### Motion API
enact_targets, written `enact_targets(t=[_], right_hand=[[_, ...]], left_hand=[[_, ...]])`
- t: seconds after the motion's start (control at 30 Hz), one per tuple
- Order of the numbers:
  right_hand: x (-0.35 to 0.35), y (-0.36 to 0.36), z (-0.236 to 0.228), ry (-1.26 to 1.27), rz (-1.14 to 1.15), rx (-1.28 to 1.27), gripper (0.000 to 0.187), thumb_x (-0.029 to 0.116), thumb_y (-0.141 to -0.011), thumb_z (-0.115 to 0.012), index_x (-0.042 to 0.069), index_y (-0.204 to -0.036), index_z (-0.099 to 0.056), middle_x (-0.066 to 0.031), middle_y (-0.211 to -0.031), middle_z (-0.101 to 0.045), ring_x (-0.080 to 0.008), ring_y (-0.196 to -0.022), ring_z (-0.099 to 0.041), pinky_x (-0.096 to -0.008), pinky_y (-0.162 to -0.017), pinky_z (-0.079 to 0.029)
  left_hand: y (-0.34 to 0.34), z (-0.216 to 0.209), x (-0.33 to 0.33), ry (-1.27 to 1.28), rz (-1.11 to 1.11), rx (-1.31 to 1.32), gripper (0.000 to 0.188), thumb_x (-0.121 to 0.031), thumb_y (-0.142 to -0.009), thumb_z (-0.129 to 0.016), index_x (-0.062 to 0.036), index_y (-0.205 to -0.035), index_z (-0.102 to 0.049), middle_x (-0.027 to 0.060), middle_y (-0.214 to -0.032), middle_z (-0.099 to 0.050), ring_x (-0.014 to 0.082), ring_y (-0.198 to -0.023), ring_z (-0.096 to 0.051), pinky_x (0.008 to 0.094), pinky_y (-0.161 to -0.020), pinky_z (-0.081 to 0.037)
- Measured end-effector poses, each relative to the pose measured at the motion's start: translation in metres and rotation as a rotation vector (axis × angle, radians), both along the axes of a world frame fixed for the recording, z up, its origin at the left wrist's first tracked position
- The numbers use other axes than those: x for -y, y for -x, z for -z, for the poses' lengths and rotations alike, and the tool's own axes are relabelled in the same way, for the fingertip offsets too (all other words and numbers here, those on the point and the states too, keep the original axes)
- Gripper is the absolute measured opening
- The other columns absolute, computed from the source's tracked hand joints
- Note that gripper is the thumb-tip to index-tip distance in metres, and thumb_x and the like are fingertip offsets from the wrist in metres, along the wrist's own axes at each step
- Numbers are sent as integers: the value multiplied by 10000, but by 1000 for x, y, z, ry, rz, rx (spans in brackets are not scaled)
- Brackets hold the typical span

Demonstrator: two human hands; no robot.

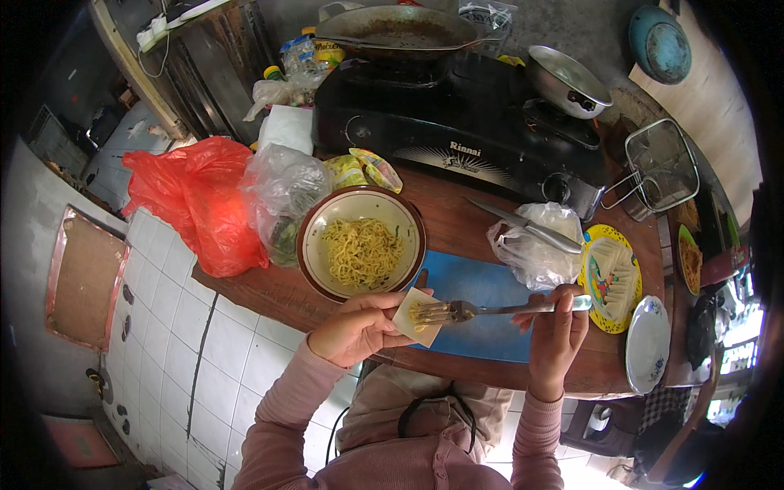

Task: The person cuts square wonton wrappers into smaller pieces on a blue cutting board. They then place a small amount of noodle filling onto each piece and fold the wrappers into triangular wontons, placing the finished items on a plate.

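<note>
My left hand [353,328] holds a small square dough wrapper [403,320] over the near edge of a blue cutting board [478,286]. A little noodle filling lies on the wrapper. From the other side my right hand [557,336] grips a fork [508,309] by its handle, and the tines rest over the filling. A brown-rimmed bowl [314,273] of cooked yellow noodles [363,251] stands just beyond my left hand. Right of the board, a yellow-rimmed plate [613,233] bears several pale, flat strips [625,286].
A knife [532,229] lies across a clear plastic bag [549,260] behind the board. A black gas stove [359,102] carries a wok [400,31] and a metal pan [565,75]. Red plastic bag [192,204] at left; wire strainer [663,159] and white plate [648,347] at right.
</note>
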State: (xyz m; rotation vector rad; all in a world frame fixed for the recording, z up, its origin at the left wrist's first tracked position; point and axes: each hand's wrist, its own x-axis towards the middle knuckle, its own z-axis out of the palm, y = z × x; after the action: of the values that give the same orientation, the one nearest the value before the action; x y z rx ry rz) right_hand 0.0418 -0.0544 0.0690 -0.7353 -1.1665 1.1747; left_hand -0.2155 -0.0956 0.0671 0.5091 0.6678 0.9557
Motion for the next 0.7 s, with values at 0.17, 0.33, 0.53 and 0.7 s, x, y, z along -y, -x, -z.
enact_targets(t=[0.17,0.33,0.53,0.7], right_hand=[[-15,14,-10,14,147,-23,204,202,-985,-441,-1,-985,-461,-139,-751,-586,-197,-612,-613,-279,-544,-470],[-59,58,5,-35,-12,140,164,128,-977,-466,-30,-995,-505,-86,-753,-584,-151,-690,-623,-244,-586,-475],[-82,99,54,-39,-221,190,155,135,-968,-491,-10,-1004,-532,-46,-762,-604,-88,-691,-567,-226,-613,-445],[-78,86,70,177,-254,330,217,215,-949,-545,16,-892,-611,-33,-734,-618,-83,-664,-522,-236,-616,-416]], left_hand=[[4,4,5,22,-47,15,599,42,-778,-378,145,-1357,-268,215,-1398,-373,327,-1231,-469,446,-1013,-424],[6,8,14,11,-57,20,611,46,-768,-372,141,-1361,-261,204,-1417,-354,331,-1260,-435,472,-1022,-414],[8,10,15,-34,-49,38,611,45,-776,-377,141,-1366,-249,193,-1438,-324,335,-1276,-415,478,-1028,-410],[2,8,12,-70,-25,11,638,31,-778,-393,117,-1387,-225,216,-1379,-398,326,-1229,-471,458,-1007,-432]])
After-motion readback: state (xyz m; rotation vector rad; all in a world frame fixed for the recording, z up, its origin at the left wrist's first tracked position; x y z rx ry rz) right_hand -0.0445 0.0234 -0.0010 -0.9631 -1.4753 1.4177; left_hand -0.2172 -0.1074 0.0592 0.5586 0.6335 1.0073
